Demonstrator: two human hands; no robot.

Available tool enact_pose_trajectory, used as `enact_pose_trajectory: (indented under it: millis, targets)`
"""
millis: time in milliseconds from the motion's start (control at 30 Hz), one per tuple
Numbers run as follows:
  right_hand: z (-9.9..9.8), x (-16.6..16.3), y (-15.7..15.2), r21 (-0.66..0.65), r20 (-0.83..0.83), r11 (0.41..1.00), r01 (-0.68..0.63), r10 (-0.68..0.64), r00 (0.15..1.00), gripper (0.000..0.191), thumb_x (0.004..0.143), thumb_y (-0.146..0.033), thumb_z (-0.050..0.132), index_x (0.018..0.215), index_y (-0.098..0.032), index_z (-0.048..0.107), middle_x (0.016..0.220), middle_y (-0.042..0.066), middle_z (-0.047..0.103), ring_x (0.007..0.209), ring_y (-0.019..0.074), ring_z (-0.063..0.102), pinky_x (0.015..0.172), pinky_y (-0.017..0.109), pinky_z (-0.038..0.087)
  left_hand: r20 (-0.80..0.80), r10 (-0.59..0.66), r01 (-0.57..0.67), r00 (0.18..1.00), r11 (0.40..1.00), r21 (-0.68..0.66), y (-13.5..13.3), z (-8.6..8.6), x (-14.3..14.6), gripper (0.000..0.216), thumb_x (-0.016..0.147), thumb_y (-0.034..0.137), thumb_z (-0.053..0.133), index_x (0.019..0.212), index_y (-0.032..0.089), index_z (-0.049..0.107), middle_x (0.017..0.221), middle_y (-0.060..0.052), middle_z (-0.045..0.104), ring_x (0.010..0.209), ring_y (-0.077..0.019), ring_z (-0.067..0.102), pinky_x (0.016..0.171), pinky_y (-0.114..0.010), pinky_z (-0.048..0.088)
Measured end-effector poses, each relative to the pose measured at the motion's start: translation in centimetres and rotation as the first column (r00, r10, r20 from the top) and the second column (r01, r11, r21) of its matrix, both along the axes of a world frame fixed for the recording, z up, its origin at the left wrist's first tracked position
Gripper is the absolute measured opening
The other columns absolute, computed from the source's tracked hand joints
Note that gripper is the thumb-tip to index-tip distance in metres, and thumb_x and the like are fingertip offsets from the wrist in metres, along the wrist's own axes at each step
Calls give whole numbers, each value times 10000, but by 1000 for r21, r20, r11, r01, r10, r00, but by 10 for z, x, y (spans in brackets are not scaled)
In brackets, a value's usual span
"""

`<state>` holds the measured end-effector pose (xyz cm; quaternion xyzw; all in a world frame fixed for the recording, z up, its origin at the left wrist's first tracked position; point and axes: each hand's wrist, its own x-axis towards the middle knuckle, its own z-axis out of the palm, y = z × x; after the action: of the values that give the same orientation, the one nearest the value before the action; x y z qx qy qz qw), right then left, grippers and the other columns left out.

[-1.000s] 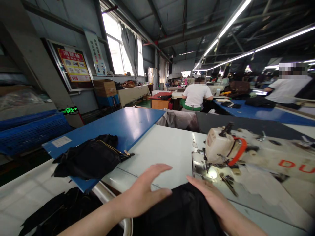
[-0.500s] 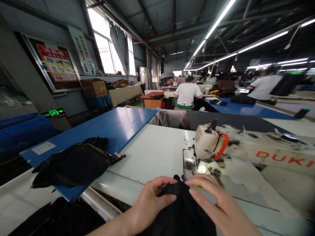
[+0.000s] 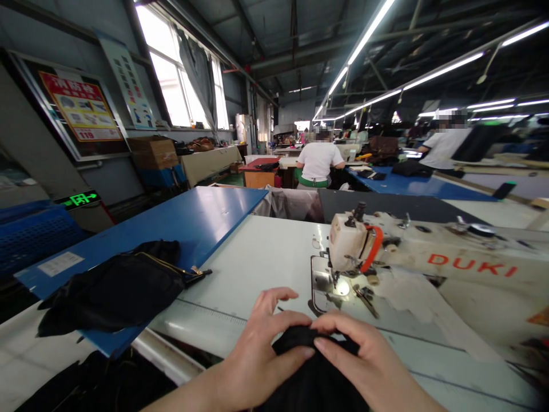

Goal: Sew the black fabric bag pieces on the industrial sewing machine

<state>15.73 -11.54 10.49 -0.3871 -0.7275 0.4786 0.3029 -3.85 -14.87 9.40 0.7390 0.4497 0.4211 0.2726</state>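
A sewing machine (image 3: 454, 243) is set on the white tabletop (image 3: 257, 249) to the right, its lit needle area placed just beyond the right hand (image 3: 369, 349). To the left, a black zipped pouch (image 3: 115, 286) is laid over a corner of a blue board (image 3: 180, 220). A stretch of tabletop is left between board and machine; its near edge is marked with a ruler strip (image 3: 214, 309), and a metal rail (image 3: 167, 357) is seen below. The black cloth (image 3: 317, 380) is held by the near edge, its upper rim pinched between thumb and fingers of both the left hand (image 3: 266, 343) and the right. The rim is pointed away from the body; the long axis is apparently directed from there downward, though the lower part is cut off.
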Motion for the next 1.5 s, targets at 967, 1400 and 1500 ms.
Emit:
enact_pose_trajectory:
  millis: [967,1400,1500]
  targets:
    - [-3,-13,10,290,-80,955,67,-46,996,102,853,-265,563,905,-261,651,945,34,612,918,202,570,821,312,459,166,160,-162,973,987,-4,3,-8,-3,132,792,135,607,884,191,683,847,-23,710,783,-163,652,718,-238,509]
    - [-83,-57,37,497,74,864,82,-137,988,732,709,-139,622,1386,-255,368,1409,94,406,1340,335,252,1097,528,215,-621,393,228,678,691,686,64,-17,-21,284,922,132,390,1105,161,604,985,-92,657,895,-205,574,756,-337,418]
    - [-88,-38,55,370,72,927,67,-101,992,505,678,-102,609,1173,-205,602,1301,98,528,1233,310,424,1063,479,295,-638,349,180,686,769,614,77,-57,-10,262,927,143,377,1041,145,614,889,-87,629,841,-199,552,718,-338,407]
